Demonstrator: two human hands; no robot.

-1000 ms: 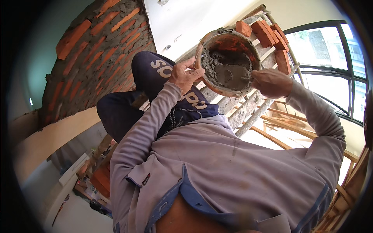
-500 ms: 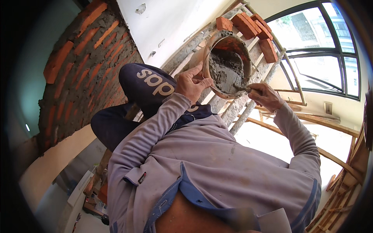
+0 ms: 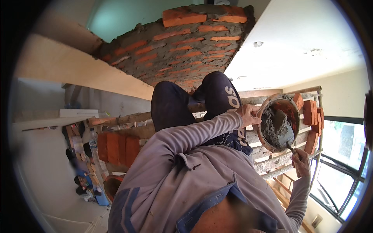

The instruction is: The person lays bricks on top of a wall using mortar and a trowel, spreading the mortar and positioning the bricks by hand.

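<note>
A round bucket [image 3: 263, 136] of wet grey mortar [image 3: 271, 123] stands tilted on the scaffold planks to my right. My left hand [image 3: 248, 115] is closed on the bucket's near-left rim, thumb over the edge. With my right hand [image 3: 301, 163] I grip the handle of a trowel [image 3: 290, 146] at the bucket's lower right edge. Its blade lies inside the bucket, largely hidden under a lump of mortar. Ahead of my knees rises a brick wall [image 3: 182, 37] with rough mortar joints and a few bricks along its top.
Red bricks [image 3: 309, 112] are stacked beyond the bucket, and more bricks [image 3: 118, 149] stand to my left. Gaps show between the scaffold poles and planks [image 3: 268, 167]. A dark-framed window [image 3: 342, 167] is at far right. A white wall [image 3: 287, 54] adjoins the brickwork.
My view has swung left, bringing the brick wall to the top middle and the bucket further right. The trowel has shifted in the mortar, where a lump now stands up. Both grips continue.
</note>
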